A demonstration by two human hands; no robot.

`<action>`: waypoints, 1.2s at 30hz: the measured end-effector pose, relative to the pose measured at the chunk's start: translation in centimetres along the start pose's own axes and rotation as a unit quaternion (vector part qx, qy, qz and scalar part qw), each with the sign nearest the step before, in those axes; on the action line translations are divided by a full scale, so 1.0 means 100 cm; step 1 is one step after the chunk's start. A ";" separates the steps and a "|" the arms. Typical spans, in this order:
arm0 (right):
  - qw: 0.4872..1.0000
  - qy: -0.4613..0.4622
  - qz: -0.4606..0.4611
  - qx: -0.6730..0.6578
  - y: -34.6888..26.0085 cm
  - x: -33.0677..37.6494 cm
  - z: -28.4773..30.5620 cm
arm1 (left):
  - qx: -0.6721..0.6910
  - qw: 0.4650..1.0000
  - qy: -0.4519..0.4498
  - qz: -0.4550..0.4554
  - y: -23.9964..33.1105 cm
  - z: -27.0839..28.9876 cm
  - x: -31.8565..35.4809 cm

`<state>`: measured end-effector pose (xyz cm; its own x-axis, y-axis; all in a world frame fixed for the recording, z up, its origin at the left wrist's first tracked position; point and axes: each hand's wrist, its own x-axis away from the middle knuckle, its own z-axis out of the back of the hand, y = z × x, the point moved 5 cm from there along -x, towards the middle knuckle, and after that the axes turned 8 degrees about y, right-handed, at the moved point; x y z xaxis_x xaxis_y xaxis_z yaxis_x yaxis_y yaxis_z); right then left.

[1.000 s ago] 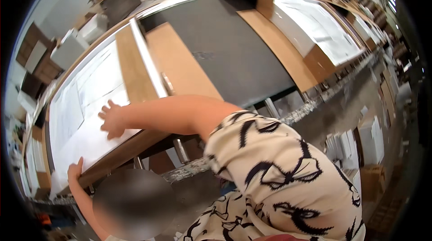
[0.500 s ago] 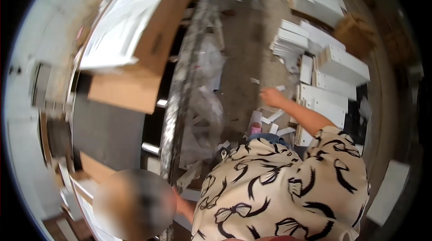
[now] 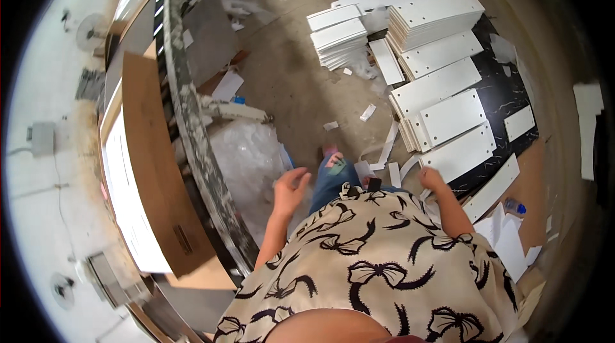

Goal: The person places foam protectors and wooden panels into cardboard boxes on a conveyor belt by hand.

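Observation:
My left hand (image 3: 291, 189) is raised in front of my body with thumb and fingers apart, and it holds nothing. Beneath it lies crumpled clear plastic film (image 3: 246, 151) beside the conveyor. My right hand (image 3: 432, 178) hangs low with its fingers curled in, and nothing shows in it. The nearest thing to it is a white drilled panel (image 3: 461, 156) at the front of the stacks on the right. Behind that panel lie another white panel (image 3: 453, 114) and a taller stack of panels (image 3: 430, 15).
A conveyor with a scuffed metal rail (image 3: 198, 109) runs along my left and carries an open cardboard box (image 3: 160, 176). Paper scraps (image 3: 367, 112) litter the floor. A black marbled sheet (image 3: 506, 90) lies under the panels, with a small bottle (image 3: 514, 206) nearer me.
My view has swung so the panel stacks face me more. My left hand has come up from the conveyor side into the open. My right arm has drawn back toward my side.

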<state>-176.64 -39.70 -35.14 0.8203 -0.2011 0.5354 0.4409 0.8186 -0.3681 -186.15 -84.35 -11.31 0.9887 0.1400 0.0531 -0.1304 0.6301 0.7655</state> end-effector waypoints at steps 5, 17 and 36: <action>0.998 -0.035 0.005 -0.057 -0.028 -0.013 -0.019 | -0.044 0.970 -0.216 -0.107 0.005 -0.080 -0.120; 0.927 0.158 -0.181 -0.287 -0.129 -0.168 0.023 | -0.393 0.687 -0.498 -0.353 0.016 -0.298 -0.351; 0.770 0.246 -0.495 -0.319 0.023 -0.405 -0.183 | -0.324 0.599 -0.403 -0.612 -0.040 -0.832 -0.369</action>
<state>-202.24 -39.54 -71.57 -0.0627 -0.8647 0.4984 0.8987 -0.2661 -0.3485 -228.19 -28.55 -69.69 0.0542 -0.9785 0.1990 0.9847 0.0854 0.1518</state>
